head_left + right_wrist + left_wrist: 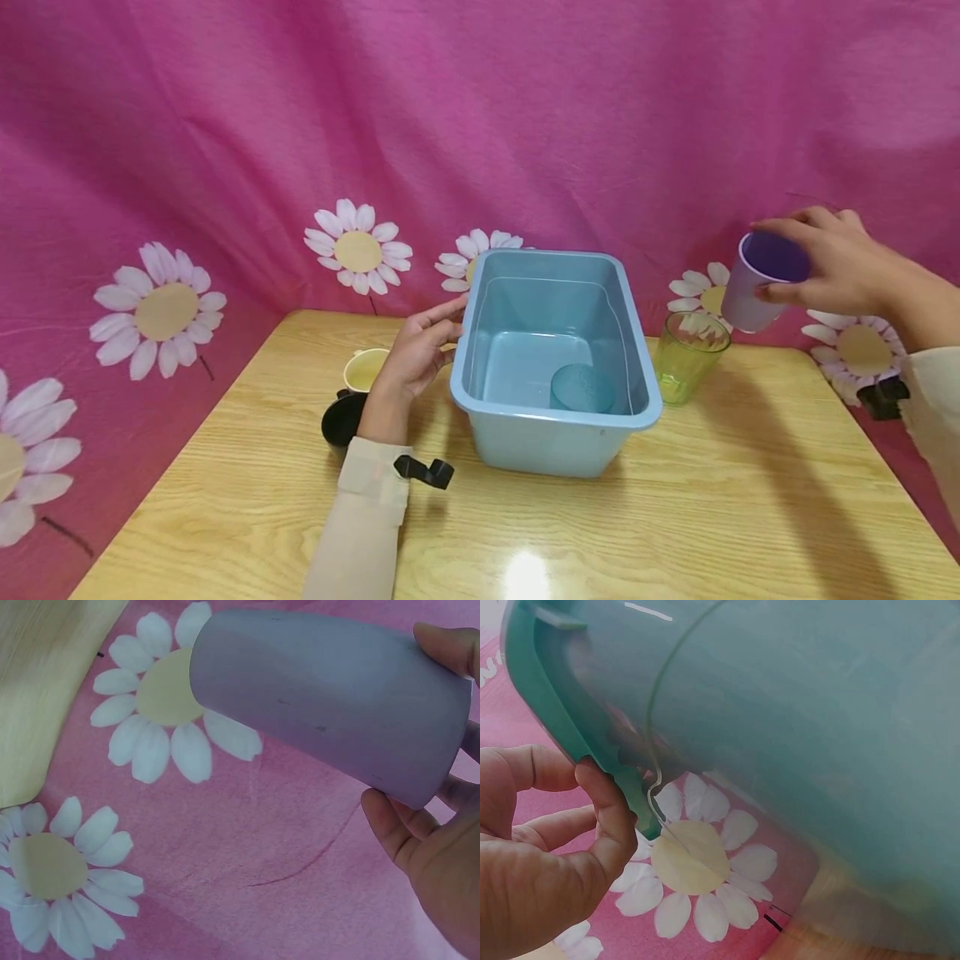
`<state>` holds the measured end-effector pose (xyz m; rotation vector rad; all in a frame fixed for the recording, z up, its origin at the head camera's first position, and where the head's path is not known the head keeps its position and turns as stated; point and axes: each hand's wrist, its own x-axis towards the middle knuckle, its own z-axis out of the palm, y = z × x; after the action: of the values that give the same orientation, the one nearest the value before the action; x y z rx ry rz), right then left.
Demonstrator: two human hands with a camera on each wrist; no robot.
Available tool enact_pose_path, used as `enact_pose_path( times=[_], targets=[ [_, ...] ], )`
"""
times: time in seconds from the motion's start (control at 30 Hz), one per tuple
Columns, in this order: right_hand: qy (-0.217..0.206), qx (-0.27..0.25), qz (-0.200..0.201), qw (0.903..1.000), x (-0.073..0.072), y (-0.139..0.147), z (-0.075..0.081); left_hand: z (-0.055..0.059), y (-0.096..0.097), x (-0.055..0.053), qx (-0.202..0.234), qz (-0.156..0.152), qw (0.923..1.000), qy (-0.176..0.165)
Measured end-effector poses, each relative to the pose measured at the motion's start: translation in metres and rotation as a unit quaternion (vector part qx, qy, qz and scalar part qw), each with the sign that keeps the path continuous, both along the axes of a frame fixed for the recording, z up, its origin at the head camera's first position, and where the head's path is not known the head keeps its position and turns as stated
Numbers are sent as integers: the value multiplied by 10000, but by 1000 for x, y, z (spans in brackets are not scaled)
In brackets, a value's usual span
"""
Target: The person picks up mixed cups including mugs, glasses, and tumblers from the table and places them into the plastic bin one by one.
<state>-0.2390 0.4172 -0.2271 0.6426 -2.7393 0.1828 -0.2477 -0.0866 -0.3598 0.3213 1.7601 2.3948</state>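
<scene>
A blue plastic tub (555,446) stands on the table, its open top facing up. My left hand (423,346) grips the tub's left rim, and the left wrist view shows the thumb and fingers (607,817) at that edge. Inside the tub, near its front right, lies a round teal thing (581,389), partly hidden by the front wall. Up at the right, my right hand (847,258) holds a purple cup (750,296) by its rim, tilted and off the table. The right wrist view shows the cup's smooth side (322,697) with fingers at its wide end.
A clear yellow-green glass (686,362) stands against the tub's right side, below the purple cup. Left of my left forearm are a yellow cup (363,369) and a black cup (341,421), partly covered by the arm. A pink flowered cloth (480,125) hangs behind the wooden table (712,517).
</scene>
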Motion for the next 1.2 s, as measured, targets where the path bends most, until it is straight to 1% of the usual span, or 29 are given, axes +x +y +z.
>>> enact_pose_path(
  times=[0.17,0.3,0.57,0.9,1.03,1.2],
  targets=[
    [-8,70,-16,10000,-1,-7,3,0,-3,0,-39,-9,10000,14],
    [-60,26,-25,10000,1,-15,8,1,-3,-1,-69,-33,10000,28],
    [-96,-53,129,9999,6,-36,16,0,-3,-1,-22,-28,10000,-11],
    [78,47,551,9984,9,-58,22,-2,-3,-3,-8,-29,10000,-43],
    [159,-24,680,9976,11,-67,25,-1,-2,-3,-1,-8,10000,-48],
    [152,-82,806,9966,15,-80,30,-1,-1,-3,26,2,10000,-62]
  ],
)
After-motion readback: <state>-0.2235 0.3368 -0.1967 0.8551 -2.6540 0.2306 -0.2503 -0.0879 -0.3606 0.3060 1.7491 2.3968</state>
